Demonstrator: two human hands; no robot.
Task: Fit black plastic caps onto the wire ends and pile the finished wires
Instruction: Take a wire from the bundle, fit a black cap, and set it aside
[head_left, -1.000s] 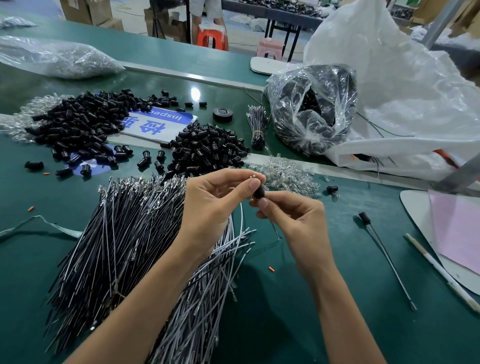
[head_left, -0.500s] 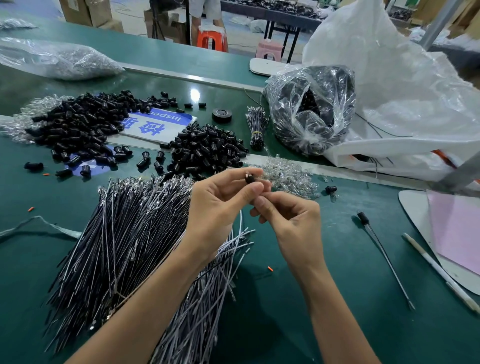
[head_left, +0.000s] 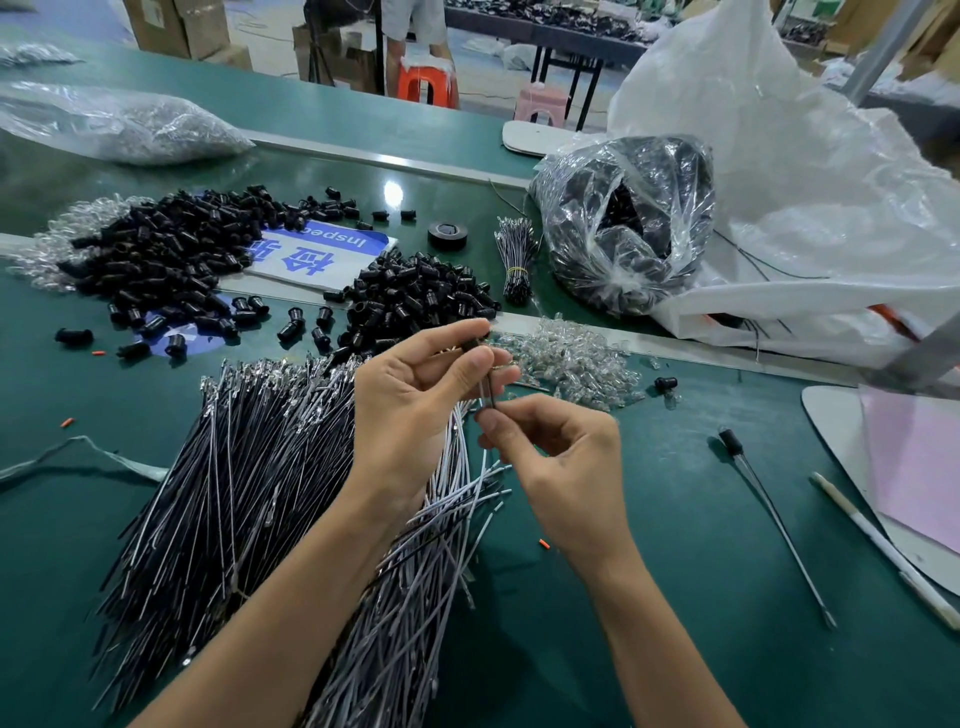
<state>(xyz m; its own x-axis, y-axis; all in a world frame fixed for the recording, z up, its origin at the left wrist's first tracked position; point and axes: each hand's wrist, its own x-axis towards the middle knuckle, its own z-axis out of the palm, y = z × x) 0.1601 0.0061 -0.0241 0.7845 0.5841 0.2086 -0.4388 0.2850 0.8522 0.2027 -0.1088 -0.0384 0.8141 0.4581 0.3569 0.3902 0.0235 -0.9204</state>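
Right hand (head_left: 563, 470) has slid down, away from left hand (head_left: 410, 410), and now pinches the wire (head_left: 487, 392) lower on its stem. Left hand grips the cap (head_left: 474, 345) at the wire's top between thumb and forefinger, and both are held up above the counter (head_left: 649, 597). Under the wrists lies the big wire pile (head_left: 249, 493), and just beyond the fingers a cap heap (head_left: 415, 301). One capped wire (head_left: 769, 514) lies to the right, well apart
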